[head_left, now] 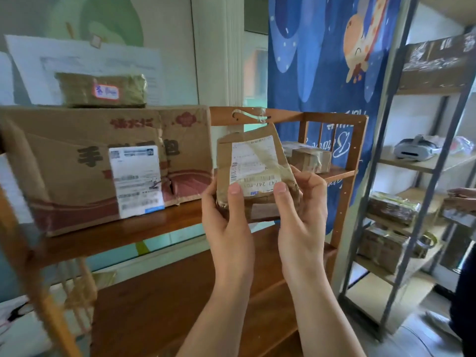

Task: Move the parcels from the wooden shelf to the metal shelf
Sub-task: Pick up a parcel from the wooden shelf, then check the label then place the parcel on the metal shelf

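Left hand (pixel 226 217) and right hand (pixel 301 210) grip upright parcel (pixel 253 168).

Small brown parcel (pixel 253 168): taped, white shipping label facing camera, held upright off the wooden shelf (pixel 154 228). Large printed carton (pixel 103 166) at its 9 o'clock, a small taped parcel (pixel 101 90) atop it. Metal shelf (pixel 422 161) at 3 o'clock, carrying parcels.
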A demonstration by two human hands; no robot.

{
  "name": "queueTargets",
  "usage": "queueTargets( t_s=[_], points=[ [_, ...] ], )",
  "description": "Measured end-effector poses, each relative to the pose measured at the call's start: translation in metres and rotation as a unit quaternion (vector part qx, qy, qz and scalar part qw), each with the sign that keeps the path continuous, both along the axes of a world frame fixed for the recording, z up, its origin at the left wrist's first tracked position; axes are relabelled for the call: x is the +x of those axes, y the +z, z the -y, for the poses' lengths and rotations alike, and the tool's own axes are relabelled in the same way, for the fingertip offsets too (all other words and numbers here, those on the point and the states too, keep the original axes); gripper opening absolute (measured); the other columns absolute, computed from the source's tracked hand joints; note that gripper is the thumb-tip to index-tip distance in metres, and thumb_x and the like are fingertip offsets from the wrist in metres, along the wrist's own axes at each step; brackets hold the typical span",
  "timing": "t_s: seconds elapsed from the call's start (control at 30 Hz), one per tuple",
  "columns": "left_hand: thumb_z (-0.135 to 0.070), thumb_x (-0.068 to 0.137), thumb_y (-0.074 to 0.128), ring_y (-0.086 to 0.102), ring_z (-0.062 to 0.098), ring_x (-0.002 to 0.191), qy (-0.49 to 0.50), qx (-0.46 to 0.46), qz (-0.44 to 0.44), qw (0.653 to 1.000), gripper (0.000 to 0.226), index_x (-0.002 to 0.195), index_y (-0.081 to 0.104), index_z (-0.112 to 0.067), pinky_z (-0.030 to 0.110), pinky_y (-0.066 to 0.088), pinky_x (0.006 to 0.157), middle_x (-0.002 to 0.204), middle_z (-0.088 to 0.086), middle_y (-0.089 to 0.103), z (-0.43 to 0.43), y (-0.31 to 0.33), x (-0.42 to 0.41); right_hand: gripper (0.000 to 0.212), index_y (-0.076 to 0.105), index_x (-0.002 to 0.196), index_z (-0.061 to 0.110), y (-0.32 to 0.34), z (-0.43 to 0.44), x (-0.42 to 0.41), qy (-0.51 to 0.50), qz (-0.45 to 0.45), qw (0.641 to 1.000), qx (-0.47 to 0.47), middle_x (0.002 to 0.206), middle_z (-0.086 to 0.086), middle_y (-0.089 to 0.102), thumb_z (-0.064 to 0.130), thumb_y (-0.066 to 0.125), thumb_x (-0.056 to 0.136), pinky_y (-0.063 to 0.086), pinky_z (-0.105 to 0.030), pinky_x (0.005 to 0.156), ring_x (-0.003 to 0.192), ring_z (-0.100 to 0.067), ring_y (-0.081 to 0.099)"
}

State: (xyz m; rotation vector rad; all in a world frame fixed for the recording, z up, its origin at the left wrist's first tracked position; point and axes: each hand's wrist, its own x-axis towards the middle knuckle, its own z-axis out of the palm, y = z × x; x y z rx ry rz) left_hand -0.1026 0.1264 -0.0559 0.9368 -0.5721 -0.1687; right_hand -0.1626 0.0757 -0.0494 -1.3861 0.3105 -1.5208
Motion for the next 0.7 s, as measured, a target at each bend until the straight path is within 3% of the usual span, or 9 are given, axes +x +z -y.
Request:
queueTargets(
  t_s=[0.1, 0.23, 0.33, 0.4, 0.47, 0.57, 0.63, 0.7],
  points=[
    [-0.045, 0.094, 0.06, 0.071, 0.016, 0.116, 0.023, -0.012, 0.028, 0.999, 0.05, 0.137, 0.056, -0.02, 0.034, 0.059, 0.093, 0.126, -0.001, 0.074, -0.061, -0.012, -0.002, 0.018, 0.052, 0.111, 0.017, -0.013, -0.055, -0.006, 0.047, 0.022, 0.999, 0.007, 0.127, -0.01, 0.065, 0.007, 0.061, 0.099, 0.06, -0.032, 0.088, 0.11, -0.017, 0.07],
    [-0.04, 0.095, 0.064, 0.073, 0.018, 0.112, 0.079, -0.007, 0.048, 0.996, 0.046, 0.135, 0.057, -0.018, 0.035, 0.059, 0.089, 0.121, 0.0, 0.075, -0.152, -0.025, 0.011, 0.027, 0.053, 0.115, 0.012, -0.023, -0.138, 0.003, 0.113, 0.042, 0.992, 0.046, 0.133, -0.017, 0.064, 0.009, 0.066, 0.091, 0.057, -0.023, 0.086, 0.111, -0.014, 0.07],
    [-0.037, 0.091, 0.067, 0.071, 0.023, 0.115, 0.117, -0.014, 0.077, 0.99, 0.049, 0.135, 0.058, -0.018, 0.042, 0.059, 0.092, 0.126, 0.006, 0.073, -0.233, -0.038, 0.02, 0.045, 0.055, 0.123, 0.017, -0.032, -0.213, 0.014, 0.168, 0.029, 0.982, 0.084, 0.115, -0.002, 0.076, 0.017, 0.075, 0.083, 0.058, -0.023, 0.084, 0.104, -0.013, 0.074],
    [-0.034, 0.089, 0.066, 0.07, 0.026, 0.117, 0.135, -0.034, 0.092, 0.986, 0.052, 0.135, 0.056, -0.013, 0.038, 0.058, 0.092, 0.129, 0.013, 0.07, -0.292, -0.046, 0.024, 0.046, 0.057, 0.12, 0.021, -0.041, -0.265, 0.021, 0.215, 0.015, 0.973, 0.081, 0.101, 0.003, 0.08, 0.018, 0.081, 0.081, 0.058, -0.023, 0.08, 0.095, -0.01, 0.077],
    [-0.029, 0.091, 0.064, 0.069, 0.026, 0.119, 0.16, -0.032, 0.103, 0.981, 0.047, 0.134, 0.055, -0.011, 0.037, 0.058, 0.093, 0.132, 0.015, 0.067, -0.351, -0.055, 0.031, 0.044, 0.059, 0.118, 0.023, -0.049, -0.315, 0.031, 0.26, 0.004, 0.962, 0.08, 0.106, -0.002, 0.079, 0.017, 0.081, 0.081, 0.059, -0.024, 0.079, 0.095, -0.013, 0.077],
    [-0.027, 0.092, 0.064, 0.066, 0.028, 0.123, 0.206, -0.011, 0.102, 0.973, 0.047, 0.135, 0.053, -0.011, 0.04, 0.058, 0.095, 0.137, 0.015, 0.064, -0.435, -0.061, 0.041, 0.048, 0.06, 0.119, 0.024, -0.056, -0.387, 0.046, 0.318, -0.024, 0.945, 0.074, 0.116, -0.008, 0.076, 0.027, 0.08, 0.076, 0.061, -0.039, 0.086, 0.105, -0.027, 0.075],
    [-0.031, 0.089, 0.064, 0.066, 0.025, 0.122, 0.236, -0.002, 0.106, 0.966, 0.053, 0.136, 0.052, -0.01, 0.033, 0.058, 0.091, 0.136, 0.015, 0.063, -0.485, -0.058, 0.044, 0.049, 0.06, 0.12, 0.029, -0.057, -0.429, 0.057, 0.36, -0.04, 0.93, 0.067, 0.118, -0.006, 0.074, 0.032, 0.079, 0.074, 0.058, -0.055, 0.091, 0.109, -0.031, 0.073],
    [-0.031, 0.087, 0.065, 0.066, 0.023, 0.122, 0.271, 0.003, 0.107, 0.957, 0.054, 0.135, 0.052, -0.011, 0.029, 0.058, 0.089, 0.135, 0.015, 0.063, -0.529, -0.055, 0.045, 0.055, 0.058, 0.124, 0.033, -0.054, -0.469, 0.065, 0.402, -0.061, 0.913, 0.033, 0.124, -0.006, 0.072, 0.03, 0.081, 0.075, 0.057, -0.059, 0.092, 0.112, -0.032, 0.072]
  ],
)
